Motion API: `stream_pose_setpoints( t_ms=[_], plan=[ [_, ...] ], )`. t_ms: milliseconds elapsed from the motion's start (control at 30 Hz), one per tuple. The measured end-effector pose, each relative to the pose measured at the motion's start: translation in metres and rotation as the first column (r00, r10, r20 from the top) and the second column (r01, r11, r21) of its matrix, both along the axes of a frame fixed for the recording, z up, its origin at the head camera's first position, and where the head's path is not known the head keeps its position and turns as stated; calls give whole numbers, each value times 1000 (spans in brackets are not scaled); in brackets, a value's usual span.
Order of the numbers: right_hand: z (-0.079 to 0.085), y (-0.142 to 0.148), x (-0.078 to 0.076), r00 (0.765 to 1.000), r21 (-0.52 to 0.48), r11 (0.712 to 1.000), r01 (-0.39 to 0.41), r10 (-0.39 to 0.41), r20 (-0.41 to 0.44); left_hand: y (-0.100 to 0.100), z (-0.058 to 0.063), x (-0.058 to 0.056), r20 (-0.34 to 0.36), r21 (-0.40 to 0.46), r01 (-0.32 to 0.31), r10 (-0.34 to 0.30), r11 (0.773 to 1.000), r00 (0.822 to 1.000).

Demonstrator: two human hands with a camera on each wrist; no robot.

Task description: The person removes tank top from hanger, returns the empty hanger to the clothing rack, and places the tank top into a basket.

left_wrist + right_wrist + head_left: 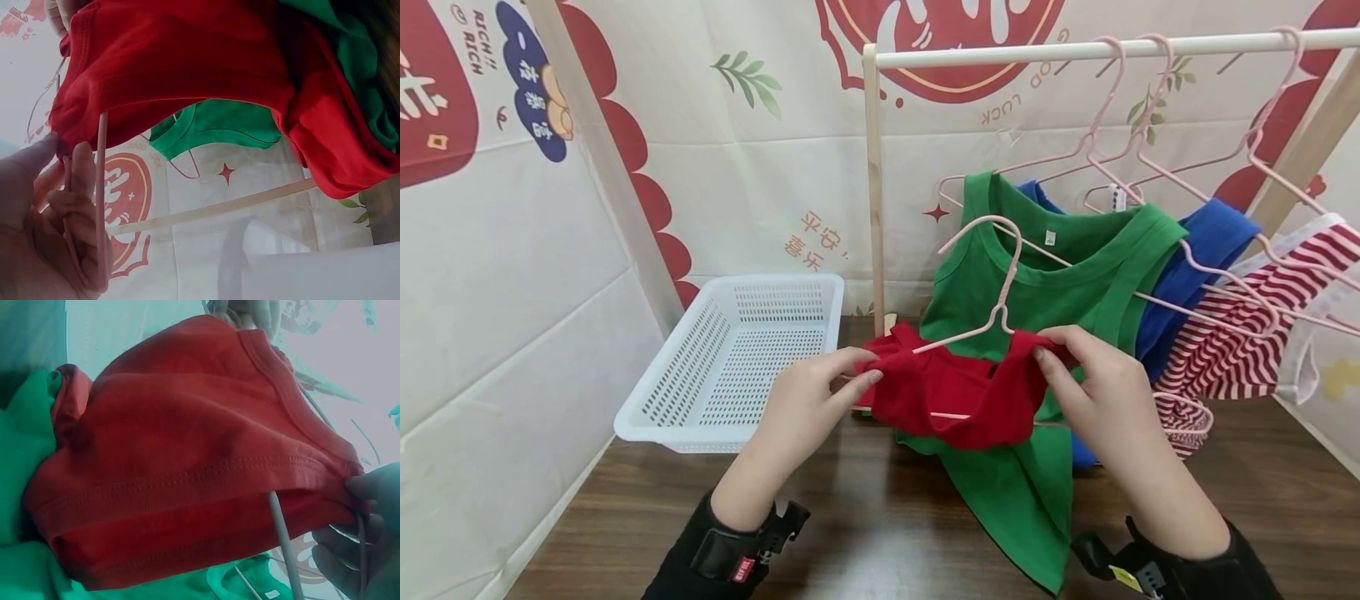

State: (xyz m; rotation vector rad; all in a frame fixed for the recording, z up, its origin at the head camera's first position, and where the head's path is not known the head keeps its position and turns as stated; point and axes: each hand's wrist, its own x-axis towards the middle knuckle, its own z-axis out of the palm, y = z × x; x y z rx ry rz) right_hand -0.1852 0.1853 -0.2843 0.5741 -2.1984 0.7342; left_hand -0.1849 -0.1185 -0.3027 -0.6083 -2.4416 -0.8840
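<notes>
A red sleeveless top (958,425) hangs bunched on a pink hanger (1006,287), whose hook stands up out of the neckline. My left hand (805,404) pinches the left shoulder of the top between thumb and fingers. In the left wrist view the hanger's looped end (102,206) sticks out of the armhole beside the curled fingers. My right hand (1105,392) pinches the other shoulder; in the right wrist view the hanger bar (284,540) comes out below the ribbed armhole edge. Right behind the red top hangs a green tank top (1000,492).
A white rail (1037,54) carries pink hangers with the green top, a blue garment (1217,225) and a red-and-white striped garment (1247,333). Left of its wooden post (874,192) stands a white perforated basket (655,417) on the brown table (850,533).
</notes>
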Motion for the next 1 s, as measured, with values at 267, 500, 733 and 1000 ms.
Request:
stream_pose_setpoints(
  t_ms=[267,500,733,1000],
  plan=[
    [4,11,-3,996,-85,995,-47,53,67,-6,2,-2,24,41,-6,5,999,1000],
    [8,22,-5,995,-137,990,-32,44,89,-16,5,-4,52,46,-68,65,997,997],
    [10,28,-5,992,-192,981,-17,41,123,-28,8,-7,52,79,-120,116,990,992],
    [14,30,0,990,-234,972,19,15,142,-38,7,-15,67,100,-168,161,981,985]
  ],
)
